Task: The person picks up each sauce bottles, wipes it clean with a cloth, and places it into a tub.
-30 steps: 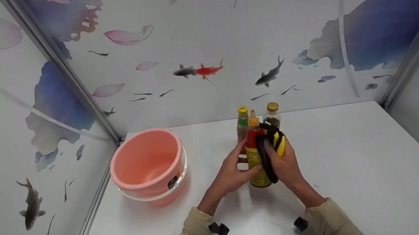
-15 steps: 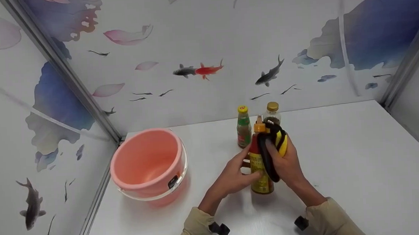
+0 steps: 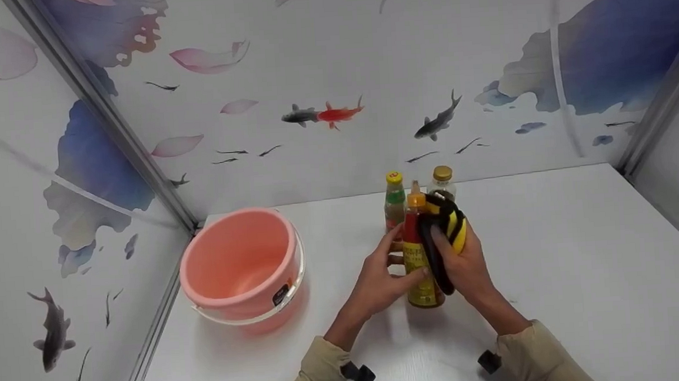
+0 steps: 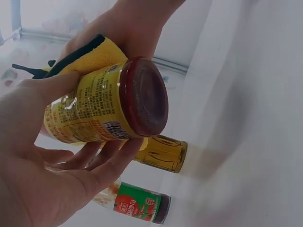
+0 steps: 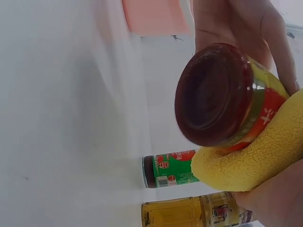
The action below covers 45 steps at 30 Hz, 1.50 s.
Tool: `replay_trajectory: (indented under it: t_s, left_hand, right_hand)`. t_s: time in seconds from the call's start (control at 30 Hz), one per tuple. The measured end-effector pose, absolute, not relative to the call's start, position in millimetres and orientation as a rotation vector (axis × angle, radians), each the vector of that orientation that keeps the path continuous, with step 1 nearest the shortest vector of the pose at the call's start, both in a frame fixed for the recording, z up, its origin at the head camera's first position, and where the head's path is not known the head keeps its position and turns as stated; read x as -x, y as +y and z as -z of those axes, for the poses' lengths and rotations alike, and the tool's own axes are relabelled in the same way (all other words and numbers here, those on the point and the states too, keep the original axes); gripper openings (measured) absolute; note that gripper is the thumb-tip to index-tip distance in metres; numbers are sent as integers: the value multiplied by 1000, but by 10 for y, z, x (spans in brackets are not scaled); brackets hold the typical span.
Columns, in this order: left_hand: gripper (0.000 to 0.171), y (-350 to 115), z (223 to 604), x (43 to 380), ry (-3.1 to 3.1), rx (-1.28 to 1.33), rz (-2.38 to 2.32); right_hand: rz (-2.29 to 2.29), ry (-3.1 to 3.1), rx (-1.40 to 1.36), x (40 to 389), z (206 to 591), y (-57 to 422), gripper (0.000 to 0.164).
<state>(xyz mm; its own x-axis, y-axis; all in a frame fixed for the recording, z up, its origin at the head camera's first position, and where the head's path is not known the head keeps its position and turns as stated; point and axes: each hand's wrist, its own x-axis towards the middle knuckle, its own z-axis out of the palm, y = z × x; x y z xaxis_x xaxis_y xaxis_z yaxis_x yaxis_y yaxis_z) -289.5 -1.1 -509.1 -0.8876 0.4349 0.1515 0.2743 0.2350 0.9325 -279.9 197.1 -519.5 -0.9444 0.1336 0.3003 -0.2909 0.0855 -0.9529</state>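
My left hand (image 3: 380,279) holds a squeeze sauce bottle (image 3: 415,256) with an orange nozzle cap, dark red contents and a yellow label. Its bottom shows in both wrist views, so it is off the table. In my right hand (image 3: 465,268) is a folded yellow cleaning cloth (image 5: 251,165) with black edging, pressed to the bottle's right side. Behind them stand a green-labelled sauce bottle (image 3: 395,202) with a yellow cap and a gold-capped bottle (image 3: 443,175) of amber liquid. The held bottle and cloth partly hide both in the head view.
A pink bucket (image 3: 219,251) with a pale handle stands on the white table (image 3: 574,270) to the left. Walls with printed fish and petals (image 3: 213,60) enclose the back and sides. A metal corner post (image 3: 106,128) rises behind the bucket.
The sauce bottle dips toward me, then comes partly back up and away. The cloth shifts slightly right and stays against it. Both hands keep their holds; the standing bottles and bucket stay put.
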Motion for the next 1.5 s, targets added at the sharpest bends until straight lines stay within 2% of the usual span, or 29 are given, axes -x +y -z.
replay_trajectory:
  t_s: [0.27, 0.83, 1.07, 1.5]
  left_hand:
    - [71, 6, 5087, 2896, 2316, -606, -1876]
    - [68, -12, 5061, 2939, 2316, -559, -2008]
    - [61, -21, 5052, 2919, 2287, -569, -1941]
    - [66, -36, 5055, 2884, 2338, -595, -1812]
  right_hand:
    - [-1956, -2060, -181, 2808, 5213, 1969, 44]
    - [-1916, -2080, -244, 2826, 5267, 1942, 41]
    - [-1874, -2092, -226, 2824, 5255, 1920, 38]
    - [-1916, -2039, -262, 2797, 5194, 1906, 41]
